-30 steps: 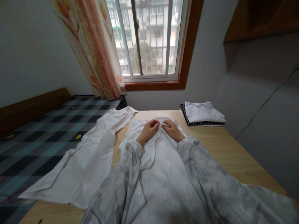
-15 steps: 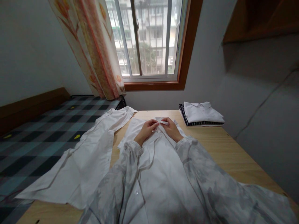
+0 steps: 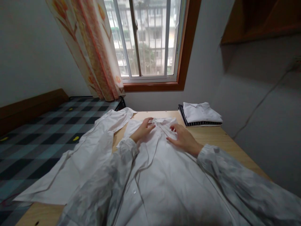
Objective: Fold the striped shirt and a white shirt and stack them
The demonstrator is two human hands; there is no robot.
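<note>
a: where's the white shirt (image 3: pixel 164 175)?

b: flat on the wooden table (image 3: pixel 225 141), front up, collar at twelve o'clock toward the window (image 3: pixel 150 40), hem running down to six o'clock. one sleeve spreads off toward eight o'clock — it hangs past the table edge over the checked bed (image 3: pixel 35 141).

a: and the hands?

b: the left hand (image 3: pixel 143 129) lies just at eleven o'clock of the shirt's middle, fingers loose and flat on the cloth beside the collar, gripping nothing. the right hand (image 3: pixel 183 138) sits at one o'clock, open, fingers spread, palm down on the chest of the shirt. both wear pale patterned sleeves.

a: anything holding things?

b: no box or basket — only a stack of folded clothes (image 3: pixel 199 114) at two o'clock on the table's far corner, a white folded piece lying on a dark striped one. a wooden shelf (image 3: pixel 258 18) hangs at one o'clock; its inside is too dark to tell. a floral curtain (image 3: pixel 94 50) hangs at eleven o'clock.
</note>
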